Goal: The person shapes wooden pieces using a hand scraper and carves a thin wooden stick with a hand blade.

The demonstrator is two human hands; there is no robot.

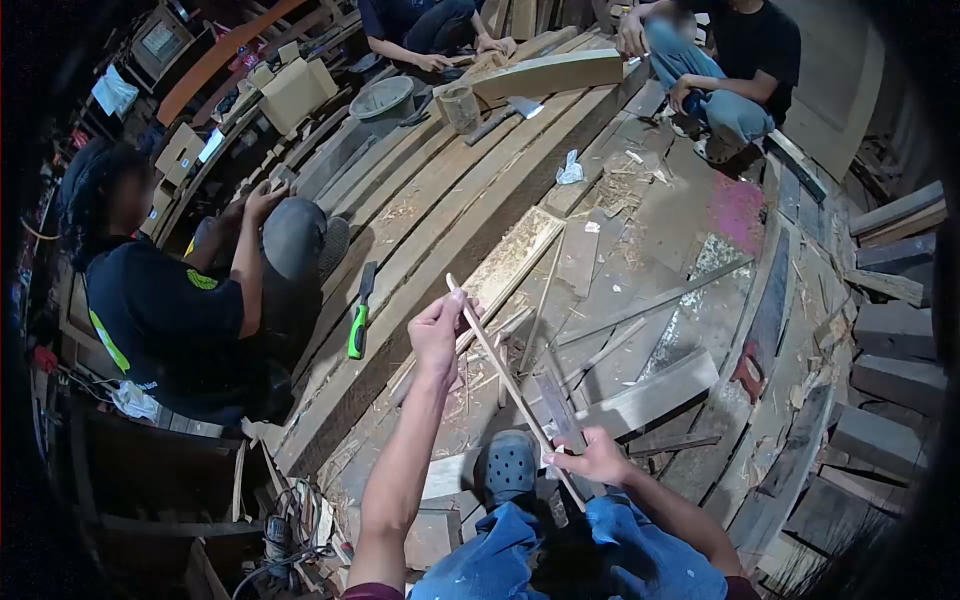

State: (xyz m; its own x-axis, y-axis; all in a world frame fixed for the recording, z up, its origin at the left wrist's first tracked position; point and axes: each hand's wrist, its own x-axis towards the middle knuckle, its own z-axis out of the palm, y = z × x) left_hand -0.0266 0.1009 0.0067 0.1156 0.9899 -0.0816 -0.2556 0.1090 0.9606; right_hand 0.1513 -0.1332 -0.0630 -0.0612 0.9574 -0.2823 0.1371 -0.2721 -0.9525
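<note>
A thin wooden strip slants down from upper left to lower right between my hands. Its upper end is pinched in my left hand. Lower down, near my knees, my right hand grips the strip between thumb and fingers. Beyond my left hand lies a pale board with shavings on it. A chisel with a green handle rests on the planks to the left. Under the strip, a grey clog shows on my foot.
Long thick planks run diagonally, bearing an axe and a bucket. A person sits at left; two others sit at the back. A red-handled saw and stacked wood blocks are at right.
</note>
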